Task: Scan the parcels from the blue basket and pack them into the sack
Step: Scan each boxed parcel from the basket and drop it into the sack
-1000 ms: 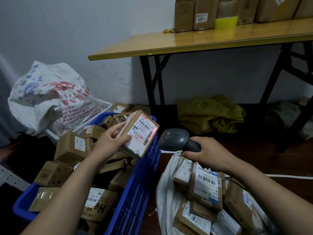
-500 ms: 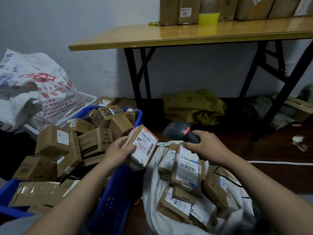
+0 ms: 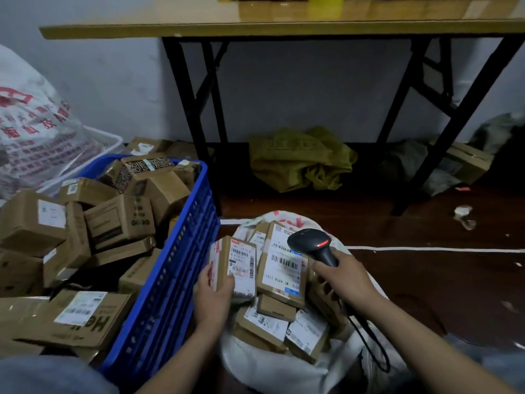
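The dark red-brown floor (image 3: pixel 426 294) carries the blue basket (image 3: pixel 181 251) at 8 o'clock and the white sack (image 3: pixel 270 368) at 6 o'clock, the two just beside each other. A crumpled olive bag (image 3: pixel 301 160) lies near centre, under the folding table (image 3: pixel 284 24), whose black legs (image 3: pixel 196 109) stand at 11 and 2 o'clock. At 3 o'clock lie a cardboard box (image 3: pixel 468 163), a crumpled scrap (image 3: pixel 463 213) and a thin white line (image 3: pixel 440 249).

Brown cardboard parcel (image 3: pixel 238 265) in my left hand (image 3: pixel 211 300), its white label barred black and edged red; the scanner (image 3: pixel 309 243) in my right hand (image 3: pixel 345 282) is black with a red glow. Blue latticed basket (image 3: pixel 176 280), white sack (image 3: pixel 272 371) — red print at its rim. Behind, an olive-yellow bag (image 3: pixel 298 160) and a honey-yellow, black-legged table (image 3: pixel 284 24).
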